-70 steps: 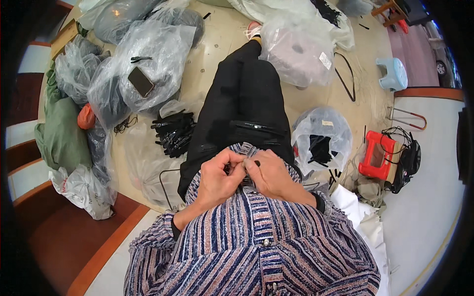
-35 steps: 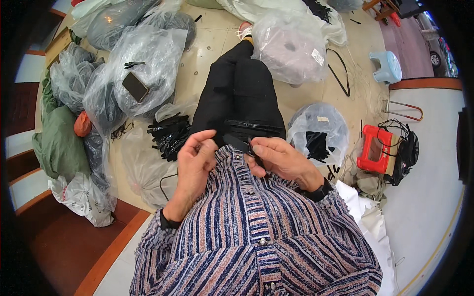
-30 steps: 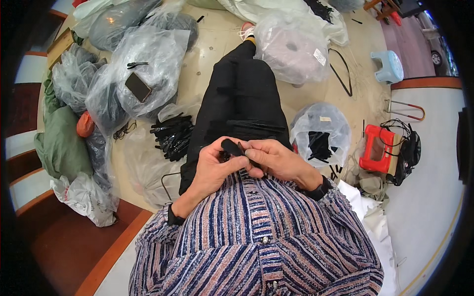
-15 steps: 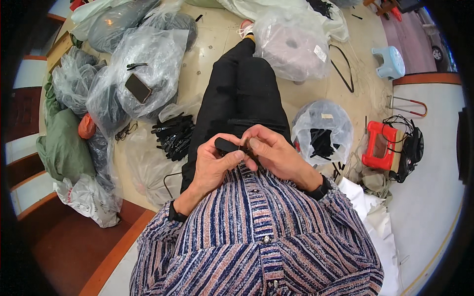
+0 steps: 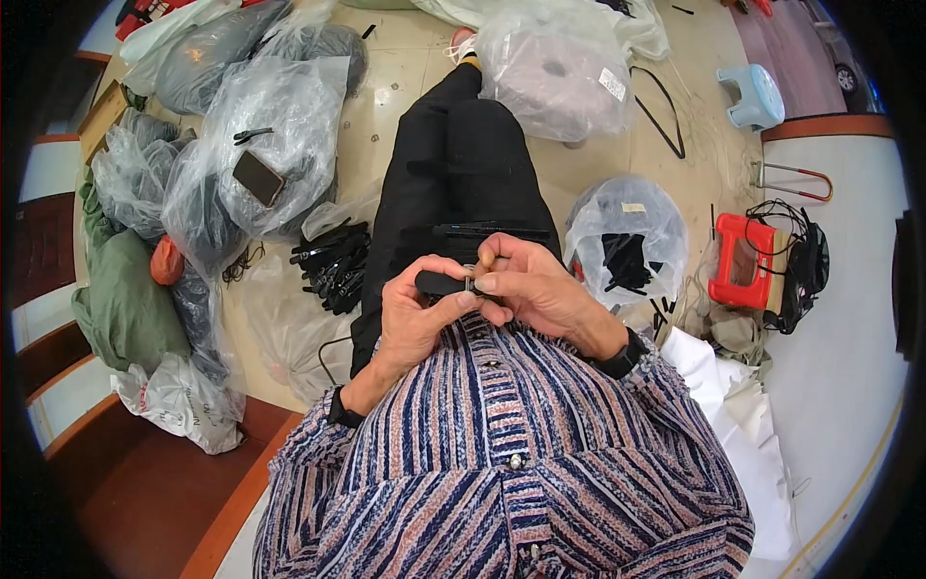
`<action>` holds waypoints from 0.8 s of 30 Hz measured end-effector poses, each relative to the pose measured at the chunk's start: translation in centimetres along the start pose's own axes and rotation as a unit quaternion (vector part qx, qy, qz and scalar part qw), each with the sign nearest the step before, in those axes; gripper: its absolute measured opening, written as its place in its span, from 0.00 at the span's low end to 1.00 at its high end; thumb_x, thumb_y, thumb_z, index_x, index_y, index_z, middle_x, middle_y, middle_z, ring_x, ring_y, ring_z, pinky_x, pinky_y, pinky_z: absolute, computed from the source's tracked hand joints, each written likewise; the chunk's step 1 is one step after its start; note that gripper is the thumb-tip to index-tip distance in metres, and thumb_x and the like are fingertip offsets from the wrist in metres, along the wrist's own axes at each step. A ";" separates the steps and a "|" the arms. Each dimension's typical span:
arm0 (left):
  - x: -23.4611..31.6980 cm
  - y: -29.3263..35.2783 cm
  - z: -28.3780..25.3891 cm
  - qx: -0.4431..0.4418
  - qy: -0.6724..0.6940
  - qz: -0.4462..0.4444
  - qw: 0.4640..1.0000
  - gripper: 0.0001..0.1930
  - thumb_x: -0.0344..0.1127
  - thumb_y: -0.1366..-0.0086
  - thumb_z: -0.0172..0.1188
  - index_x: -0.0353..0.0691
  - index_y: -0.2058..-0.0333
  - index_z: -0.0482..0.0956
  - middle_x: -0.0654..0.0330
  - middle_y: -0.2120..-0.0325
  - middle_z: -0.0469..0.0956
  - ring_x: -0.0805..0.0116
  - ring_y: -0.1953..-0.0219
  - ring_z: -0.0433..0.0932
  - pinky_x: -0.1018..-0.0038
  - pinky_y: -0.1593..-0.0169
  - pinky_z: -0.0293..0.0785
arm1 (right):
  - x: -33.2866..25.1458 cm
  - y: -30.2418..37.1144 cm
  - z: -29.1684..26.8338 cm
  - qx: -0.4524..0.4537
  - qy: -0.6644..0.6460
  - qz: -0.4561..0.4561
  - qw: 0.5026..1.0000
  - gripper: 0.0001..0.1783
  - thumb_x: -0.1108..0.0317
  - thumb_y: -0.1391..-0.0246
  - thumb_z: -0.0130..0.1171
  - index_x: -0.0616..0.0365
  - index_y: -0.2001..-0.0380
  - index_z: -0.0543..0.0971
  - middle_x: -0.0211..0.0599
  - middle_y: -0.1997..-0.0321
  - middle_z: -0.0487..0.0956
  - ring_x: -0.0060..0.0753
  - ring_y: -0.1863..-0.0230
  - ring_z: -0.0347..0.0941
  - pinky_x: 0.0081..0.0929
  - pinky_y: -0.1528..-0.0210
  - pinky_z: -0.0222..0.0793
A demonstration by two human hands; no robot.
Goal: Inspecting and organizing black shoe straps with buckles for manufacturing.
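Observation:
Above my lap, my left hand (image 5: pixel 417 307) pinches a flat black strap (image 5: pixel 440 284) with a rounded end, between thumb and fingers. A small metal-looking ring or buckle (image 5: pixel 470 281) sits at the strap's right end. Close against it, my right hand (image 5: pixel 536 294) has its thumb and fingers pinched on the same piece; the fingers partly hide what they grip. More black strips (image 5: pixel 482 230) lie across my black trousers, just beyond my hands. To the left on the floor is a heap of black straps with small buckles (image 5: pixel 333 267).
At right stands a round, plastic-lined container (image 5: pixel 627 198) holding black strips (image 5: pixel 629 262). Beside it are a red plastic frame (image 5: pixel 739 262) and black cords. A phone (image 5: pixel 258 179) rests on plastic-wrapped bundles at left. A big wrapped roll (image 5: pixel 550 72) and a blue stool (image 5: pixel 750 96) are farther off.
The view has shifted slightly. My right thumb and fingers have closed in beside the strap's end, where the metal ring or buckle now shows more clearly. My left hand keeps its grip.

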State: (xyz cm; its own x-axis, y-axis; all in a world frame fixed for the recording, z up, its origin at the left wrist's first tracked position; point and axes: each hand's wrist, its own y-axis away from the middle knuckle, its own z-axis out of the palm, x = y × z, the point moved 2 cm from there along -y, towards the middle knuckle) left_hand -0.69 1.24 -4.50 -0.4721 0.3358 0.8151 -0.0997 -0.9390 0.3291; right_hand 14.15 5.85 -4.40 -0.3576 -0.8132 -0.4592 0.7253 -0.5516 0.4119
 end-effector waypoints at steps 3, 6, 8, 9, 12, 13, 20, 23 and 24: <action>0.0 0.0 0.0 -0.006 0.000 0.003 1.000 0.11 0.22 0.50 0.61 0.33 0.66 0.73 0.61 0.69 0.74 0.76 0.67 0.74 0.82 0.62 0.71 | -0.1 0.0 0.1 0.005 0.031 -0.005 0.999 0.10 0.72 0.50 0.55 0.60 0.69 0.64 0.35 0.78 0.72 0.21 0.82 0.66 0.14 0.83 0.56; -0.1 -0.1 -0.2 -0.011 -0.057 0.025 0.998 0.11 0.23 0.50 0.61 0.33 0.66 0.74 0.61 0.69 0.73 0.76 0.67 0.73 0.82 0.63 0.70 | -0.1 0.2 0.1 0.015 0.067 0.000 0.998 0.10 0.71 0.50 0.54 0.61 0.68 0.65 0.34 0.79 0.72 0.20 0.82 0.67 0.13 0.83 0.57; 0.1 -0.1 -0.4 -0.023 -0.082 0.035 0.996 0.12 0.23 0.51 0.62 0.34 0.66 0.75 0.61 0.70 0.73 0.76 0.66 0.72 0.83 0.63 0.69 | -0.2 0.2 0.1 0.002 0.103 0.027 0.994 0.11 0.70 0.49 0.54 0.63 0.65 0.66 0.34 0.79 0.72 0.20 0.81 0.69 0.12 0.82 0.59; 0.3 0.0 -0.5 -0.036 -0.106 0.046 0.993 0.12 0.23 0.51 0.62 0.34 0.66 0.75 0.61 0.70 0.73 0.76 0.66 0.72 0.83 0.64 0.69 | -0.2 0.3 0.1 0.002 0.103 0.028 0.994 0.11 0.70 0.49 0.54 0.63 0.65 0.66 0.34 0.79 0.72 0.20 0.81 0.69 0.12 0.82 0.59; 0.8 0.1 -0.3 -0.062 -0.166 0.082 0.981 0.13 0.23 0.51 0.62 0.35 0.64 0.75 0.62 0.70 0.73 0.77 0.67 0.72 0.83 0.63 0.68 | -0.5 0.4 0.1 -0.003 0.159 0.062 0.985 0.12 0.69 0.47 0.52 0.65 0.63 0.68 0.34 0.78 0.73 0.20 0.79 0.70 0.12 0.80 0.62; 1.0 0.2 0.0 -0.061 -0.165 0.082 0.981 0.13 0.23 0.51 0.62 0.35 0.64 0.75 0.62 0.70 0.73 0.77 0.67 0.72 0.83 0.63 0.68 | -0.8 0.5 0.1 -0.013 0.202 0.057 0.978 0.12 0.68 0.47 0.51 0.65 0.63 0.68 0.34 0.78 0.73 0.20 0.79 0.71 0.12 0.79 0.62; 0.6 0.9 -0.4 0.022 -0.081 -0.111 0.990 0.11 0.25 0.49 0.61 0.34 0.66 0.73 0.65 0.72 0.73 0.81 0.70 0.69 0.83 0.61 0.66 | 0.3 0.4 0.0 0.042 0.261 0.003 0.964 0.07 0.70 0.45 0.49 0.61 0.66 0.68 0.28 0.79 0.71 0.15 0.78 0.68 0.12 0.77 0.63; 0.6 0.8 -0.3 0.023 -0.161 -0.066 0.984 0.10 0.26 0.48 0.60 0.34 0.66 0.73 0.66 0.73 0.73 0.81 0.69 0.69 0.84 0.61 0.65 | 0.7 0.1 -0.2 0.089 0.338 -0.048 0.936 0.09 0.66 0.46 0.51 0.62 0.69 0.69 0.29 0.81 0.70 0.16 0.82 0.66 0.14 0.81 0.60; 0.6 0.8 -0.1 0.022 -0.160 -0.066 0.985 0.10 0.26 0.48 0.60 0.34 0.66 0.73 0.66 0.73 0.73 0.81 0.69 0.69 0.84 0.61 0.65 | 0.7 0.1 -0.1 0.091 0.338 -0.048 0.936 0.09 0.66 0.46 0.51 0.62 0.69 0.69 0.29 0.81 0.70 0.16 0.82 0.66 0.14 0.81 0.60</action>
State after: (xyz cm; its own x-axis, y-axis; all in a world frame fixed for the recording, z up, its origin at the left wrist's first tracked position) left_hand -1.11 0.64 -3.80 -0.1561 0.4680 0.8698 -0.1006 -0.8836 0.4574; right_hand 14.03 5.21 -4.76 0.0816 -0.4891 -0.8684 0.5750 -0.6886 0.4419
